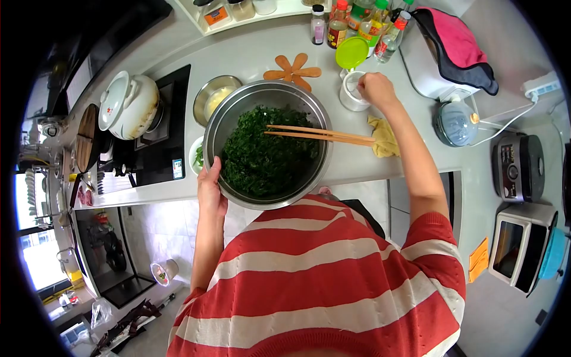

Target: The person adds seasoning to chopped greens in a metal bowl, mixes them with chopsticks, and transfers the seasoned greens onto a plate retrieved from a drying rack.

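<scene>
My left hand [212, 189] grips the left rim of a large stainless steel mixing bowl [238, 102], thumb over the edge. Dark green chopped leaves [264, 163] fill much of it. A pair of wooden chopsticks [333, 137] lies across the leaves and over the bowl's right rim. Over the mouth of a white canister [353, 101], my right hand [377, 89] is closed; what its fingers hold is hidden. The canister's bright green lid [352, 53] stands open behind it. A yellow cloth [384, 137] lies below my right forearm.
Behind the bowl are a smaller metal bowl [205, 98] with pale yellow contents and a wooden flower-shaped trivet [291, 72]. Several sauce bottles [372, 27] stand at the back. A white pot [132, 106] sits on the black stove at left. A blue-grey lidded appliance [455, 124] is at right.
</scene>
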The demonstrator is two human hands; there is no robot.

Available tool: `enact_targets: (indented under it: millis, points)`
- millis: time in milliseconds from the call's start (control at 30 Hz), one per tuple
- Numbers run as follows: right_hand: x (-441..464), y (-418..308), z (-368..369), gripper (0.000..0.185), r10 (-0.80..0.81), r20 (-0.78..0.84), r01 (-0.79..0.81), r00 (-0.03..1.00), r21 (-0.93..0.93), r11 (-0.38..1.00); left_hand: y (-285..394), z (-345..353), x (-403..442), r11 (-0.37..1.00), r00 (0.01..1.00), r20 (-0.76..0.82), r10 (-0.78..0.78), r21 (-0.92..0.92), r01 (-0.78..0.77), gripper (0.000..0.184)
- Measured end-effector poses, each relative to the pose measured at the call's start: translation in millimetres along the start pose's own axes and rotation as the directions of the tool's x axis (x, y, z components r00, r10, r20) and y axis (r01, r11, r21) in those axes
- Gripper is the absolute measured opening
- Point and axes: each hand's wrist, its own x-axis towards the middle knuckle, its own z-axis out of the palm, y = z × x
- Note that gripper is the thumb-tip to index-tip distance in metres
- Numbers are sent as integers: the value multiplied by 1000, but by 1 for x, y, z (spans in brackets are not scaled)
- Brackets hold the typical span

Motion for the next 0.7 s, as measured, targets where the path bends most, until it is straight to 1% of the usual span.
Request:
enact_targets:
  millis: [67, 167, 267, 367, 500, 600, 633, 700]
  points:
    - [-3, 4, 0, 7, -92, 17, 90, 996, 83, 992, -1, 2, 0, 1000, 1000, 3, 5, 8, -5, 27]
    - [-10, 12, -3, 8, -104, 71, 79, 992, 296, 952, -1, 4, 1, 1000, 1000, 14, 1, 18, -1, 28]
    - [-17, 22, -10, 10, 149, 85, -171, 985, 436, 883, 0, 9, 1, 999, 1000, 11, -14, 42, 13, 28]
    - [-25, 31, -24, 13, 226, 72, -231, 972, 486, 843, 2, 15, 1, 998, 1000, 26, -9, 60, 7, 28]
    - [-31, 45, -25, 14, 308, 47, -264, 950, 645, 717, 2, 25, 3, 995, 999, 35, -30, 97, 26, 27]
    - [-32, 46, -35, 12, 348, 90, -321, 933, 644, 694, -2, 31, 7, 995, 999, 31, -16, 94, 13, 27]
    - [-31, 44, -33, 11, 270, -3, -218, 963, 581, 784, -3, 31, 9, 996, 999, 45, -26, 87, 22, 27]
    - [-30, 34, -23, 10, 95, -163, -19, 982, 413, 910, -6, 30, 12, 995, 995, 79, -54, 82, 47, 27]
